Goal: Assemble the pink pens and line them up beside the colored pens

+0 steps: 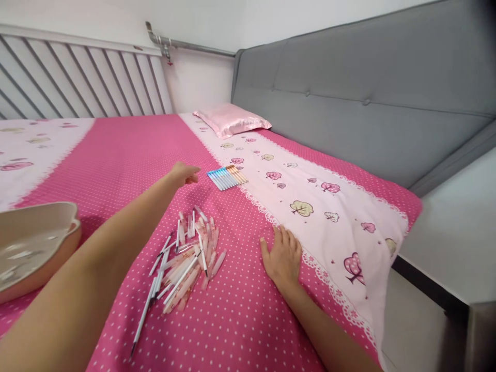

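Note:
My left hand (185, 173) reaches out over the bed with its index finger stretched and the other fingers loosely bent; I see nothing in it. Just right of its fingertip lies a neat row of pens (227, 177), blue and grey on the left, orange-brown on the right. My right hand (282, 254) rests flat on the bedspread, fingers spread and holding nothing. Between my arms is a loose heap of pink translucent pen barrels (209, 243), mixed with white pen refills (144, 318) that have dark tips.
A beige tub (73, 227) with small white pieces inside stands at the left. The pink dotted bedspread (240, 330) lies under everything. A pink pillow (232, 120) sits at the far corner, by the grey padded headboard (341, 67). The bed's edge drops off at right.

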